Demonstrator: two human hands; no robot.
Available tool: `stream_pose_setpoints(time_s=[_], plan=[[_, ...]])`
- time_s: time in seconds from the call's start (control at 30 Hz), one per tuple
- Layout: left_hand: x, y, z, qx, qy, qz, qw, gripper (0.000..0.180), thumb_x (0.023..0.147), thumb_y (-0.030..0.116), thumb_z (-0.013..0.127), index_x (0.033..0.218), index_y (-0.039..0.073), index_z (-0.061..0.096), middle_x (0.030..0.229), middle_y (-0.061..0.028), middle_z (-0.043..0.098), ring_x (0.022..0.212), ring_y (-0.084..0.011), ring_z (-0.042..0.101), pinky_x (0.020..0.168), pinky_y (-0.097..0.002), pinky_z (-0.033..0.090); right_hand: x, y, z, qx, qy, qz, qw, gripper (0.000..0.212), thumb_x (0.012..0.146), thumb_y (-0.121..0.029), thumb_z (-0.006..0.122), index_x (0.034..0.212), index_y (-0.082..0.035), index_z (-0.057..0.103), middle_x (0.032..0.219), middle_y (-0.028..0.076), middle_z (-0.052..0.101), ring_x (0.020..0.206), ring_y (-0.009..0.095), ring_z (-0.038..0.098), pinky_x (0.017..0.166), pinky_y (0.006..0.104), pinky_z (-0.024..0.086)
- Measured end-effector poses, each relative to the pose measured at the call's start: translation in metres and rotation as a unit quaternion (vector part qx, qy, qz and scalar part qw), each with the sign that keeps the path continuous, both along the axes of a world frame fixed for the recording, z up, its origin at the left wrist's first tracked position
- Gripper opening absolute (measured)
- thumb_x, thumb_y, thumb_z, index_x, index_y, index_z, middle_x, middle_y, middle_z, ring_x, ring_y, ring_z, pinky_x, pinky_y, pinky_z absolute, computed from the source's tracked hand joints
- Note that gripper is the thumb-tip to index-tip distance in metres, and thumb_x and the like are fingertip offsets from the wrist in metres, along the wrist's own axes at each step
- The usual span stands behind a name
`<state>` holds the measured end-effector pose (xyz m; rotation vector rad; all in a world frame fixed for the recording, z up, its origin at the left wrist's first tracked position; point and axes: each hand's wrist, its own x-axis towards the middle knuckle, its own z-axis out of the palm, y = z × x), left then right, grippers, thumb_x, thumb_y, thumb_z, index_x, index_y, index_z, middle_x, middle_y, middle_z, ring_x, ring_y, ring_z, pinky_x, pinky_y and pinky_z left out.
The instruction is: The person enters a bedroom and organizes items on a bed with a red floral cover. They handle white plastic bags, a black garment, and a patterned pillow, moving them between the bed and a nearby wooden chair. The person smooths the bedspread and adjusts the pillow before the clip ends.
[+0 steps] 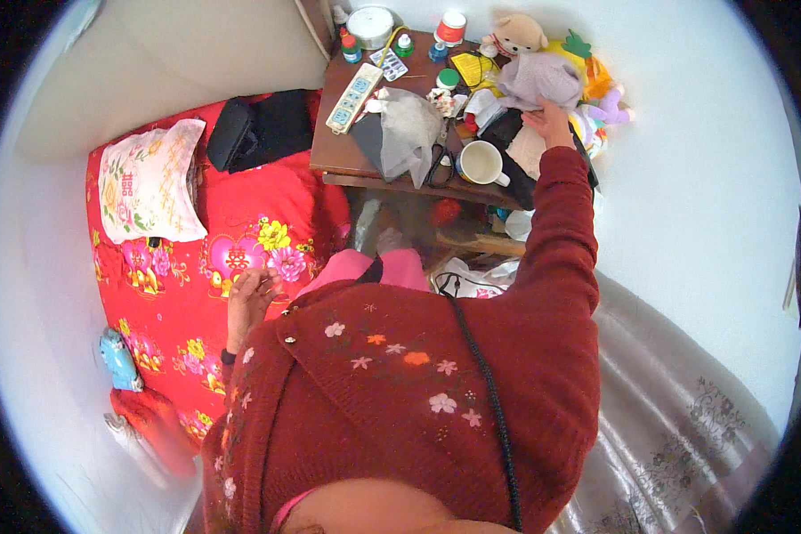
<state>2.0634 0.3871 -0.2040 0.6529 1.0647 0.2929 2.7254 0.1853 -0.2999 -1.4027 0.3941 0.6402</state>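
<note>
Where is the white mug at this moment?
In the head view, the white mug stands right of centre, near the front edge of the brown table, between the crumpled grey cloth and the person's right hand.

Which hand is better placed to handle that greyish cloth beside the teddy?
Probably the right hand: it's at the edge of the greyish cloth, while the left hand hangs over the bed.

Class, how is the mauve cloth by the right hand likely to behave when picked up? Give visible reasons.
The mauve cloth would probably hang floppy, since it lies in soft, rounded folds. Its dull surface suggests it is unlikely to slip from the right hand. Lifting it might nudge the teddy bear, which appears right up against it.
</note>
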Motion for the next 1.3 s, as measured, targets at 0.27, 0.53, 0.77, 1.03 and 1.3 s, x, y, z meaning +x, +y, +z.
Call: stream_pose_setpoints(time_s=[0.27, 0.53, 0.77, 1.03, 1.3], plan=[[-0.003, 0.001, -0.006, -0.014, -0.007, 0.012, 1.000, 0.016, 0.091, 0.016, 0.051, 0.097, 0.002, 0.054, 0.102, -0.0124, 0.061, 0.093, -0.0219, 0.060, 0.081, -0.0349, 0.050, 0.019, -0.009, -0.003, -0.039, -0.014, 0.085, 0.996, 0.040, 0.091, -0.026, 0.041, 0.120, 0.002, 0.044, 0.118, 0.020, 0.051, 0.102, 0.033, 0.054, 0.085, 0.0449, 0.047], [-0.046, -0.001, 0.001, 0.000, -0.114, -0.015, 0.993, 0.020, 0.092, 0.014, 0.050, 0.103, -0.001, 0.054, 0.101, -0.0129, 0.062, 0.092, -0.0211, 0.061, 0.084, -0.0358, 0.050, -0.156, 0.049, 0.114, 0.019, -0.231, 0.116, 0.966, 0.023, 0.086, -0.014, 0.055, 0.102, 0.003, 0.055, 0.088, 0.012, 0.062, 0.079, 0.022, 0.062, 0.071, 0.0312, 0.053], [-0.136, -0.015, -0.023, -0.002, -0.094, 0.043, 0.995, 0.017, 0.091, 0.017, 0.051, 0.096, 0.001, 0.055, 0.097, -0.0121, 0.063, 0.091, -0.0214, 0.062, 0.082, -0.0342, 0.050, -0.434, 0.137, 0.097, 0.290, 0.063, 0.503, 0.812, 0.028, 0.087, -0.015, 0.049, 0.108, 0.003, 0.052, 0.101, 0.017, 0.060, 0.088, 0.029, 0.063, 0.079, 0.0383, 0.053], [-0.232, -0.044, -0.053, -0.005, -0.096, 0.194, 0.976, 0.016, 0.091, 0.015, 0.051, 0.095, 0.000, 0.056, 0.096, -0.0121, 0.062, 0.088, -0.0224, 0.061, 0.079, -0.0359, 0.050, -0.535, 0.318, -0.108, 0.072, -0.060, 0.525, 0.846, 0.027, 0.082, -0.020, 0.063, 0.100, -0.001, 0.057, 0.089, 0.012, 0.064, 0.079, 0.023, 0.063, 0.069, 0.0359, 0.053], [-0.294, -0.132, -0.055, -0.079, 0.079, 0.365, 0.924, 0.023, 0.086, 0.021, 0.057, 0.096, 0.000, 0.057, 0.094, -0.0137, 0.062, 0.088, -0.0246, 0.060, 0.081, -0.0374, 0.048, -0.490, 0.489, -0.197, -0.123, -0.140, 0.220, 0.958, 0.057, 0.073, -0.026, 0.073, 0.110, 0.010, 0.049, 0.104, 0.021, 0.059, 0.094, 0.033, 0.057, 0.077, 0.0414, 0.046]])
